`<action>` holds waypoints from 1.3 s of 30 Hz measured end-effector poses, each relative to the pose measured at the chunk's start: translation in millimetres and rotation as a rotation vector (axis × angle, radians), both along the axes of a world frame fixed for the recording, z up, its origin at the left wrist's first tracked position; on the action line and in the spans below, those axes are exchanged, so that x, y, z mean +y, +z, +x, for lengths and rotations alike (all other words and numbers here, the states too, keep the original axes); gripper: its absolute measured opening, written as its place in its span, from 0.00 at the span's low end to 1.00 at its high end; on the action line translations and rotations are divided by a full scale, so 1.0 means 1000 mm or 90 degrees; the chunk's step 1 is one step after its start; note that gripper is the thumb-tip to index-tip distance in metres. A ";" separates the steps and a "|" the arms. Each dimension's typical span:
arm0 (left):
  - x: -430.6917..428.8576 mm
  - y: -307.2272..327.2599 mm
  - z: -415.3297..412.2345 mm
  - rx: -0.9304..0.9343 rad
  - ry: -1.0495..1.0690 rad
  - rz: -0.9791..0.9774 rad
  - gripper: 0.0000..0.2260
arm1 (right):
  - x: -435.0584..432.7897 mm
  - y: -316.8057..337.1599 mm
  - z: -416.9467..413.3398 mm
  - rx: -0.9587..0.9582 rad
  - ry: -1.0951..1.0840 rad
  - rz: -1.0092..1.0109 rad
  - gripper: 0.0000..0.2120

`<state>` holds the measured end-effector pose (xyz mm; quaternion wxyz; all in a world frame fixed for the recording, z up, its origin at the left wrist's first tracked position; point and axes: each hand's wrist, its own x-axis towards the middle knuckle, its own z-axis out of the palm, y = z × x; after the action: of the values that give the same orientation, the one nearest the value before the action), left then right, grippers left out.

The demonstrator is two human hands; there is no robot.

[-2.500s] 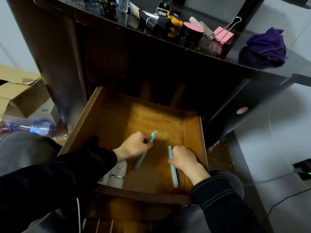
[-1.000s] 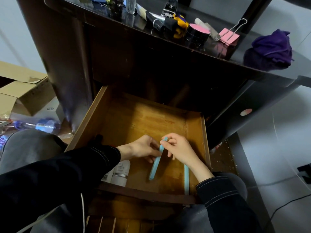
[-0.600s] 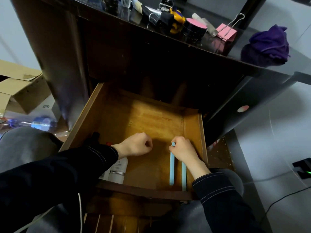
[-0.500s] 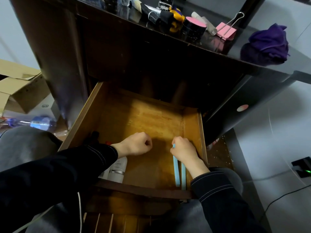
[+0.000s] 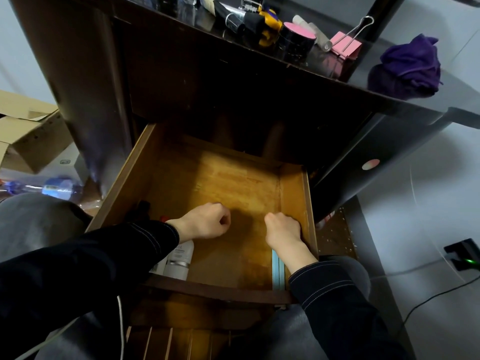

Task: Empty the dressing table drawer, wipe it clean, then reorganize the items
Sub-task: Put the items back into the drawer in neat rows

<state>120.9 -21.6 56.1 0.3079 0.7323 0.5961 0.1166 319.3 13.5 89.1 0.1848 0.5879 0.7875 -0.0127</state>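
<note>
The wooden drawer (image 5: 296,193) is pulled out under the dark dressing table (image 5: 298,81). Two light blue pens (image 5: 278,271) lie side by side along the drawer's right wall. My right hand (image 5: 283,229) lies over their far ends with its fingers curled down on them. In the middle of the drawer my left hand (image 5: 207,222) is a loose fist with nothing in it. White bottles (image 5: 179,261) lie at the front left, partly under my left forearm. A small red thing (image 5: 163,219) and a dark object (image 5: 141,207) show beside that sleeve.
On the tabletop sit a purple cloth (image 5: 410,68), a pink binder clip (image 5: 346,48), a black jar with a pink lid (image 5: 296,40) and several small items. A cardboard box (image 5: 26,136) and a plastic bottle (image 5: 57,187) lie at left. A power strip (image 5: 462,255) sits at right.
My left hand passed its blue pen to my right hand and drew back into a fist. My right hand laid that pen beside the other and slid both against the right wall.
</note>
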 end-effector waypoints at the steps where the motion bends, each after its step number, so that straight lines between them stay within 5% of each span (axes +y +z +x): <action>1: 0.000 0.000 0.000 0.005 -0.005 0.004 0.06 | -0.001 0.000 0.000 -0.003 -0.001 0.001 0.08; 29: 0.003 -0.004 -0.001 -0.003 -0.024 0.017 0.07 | -0.002 -0.002 0.000 -0.059 -0.003 -0.008 0.11; 39: -0.001 0.012 -0.010 -0.051 0.062 0.105 0.07 | -0.005 0.014 0.010 0.242 -0.029 -0.022 0.05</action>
<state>111.1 -22.7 67.8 0.2643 0.7200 0.6066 0.2092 329.8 8.9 102.7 0.0422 0.5892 0.7944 -0.1415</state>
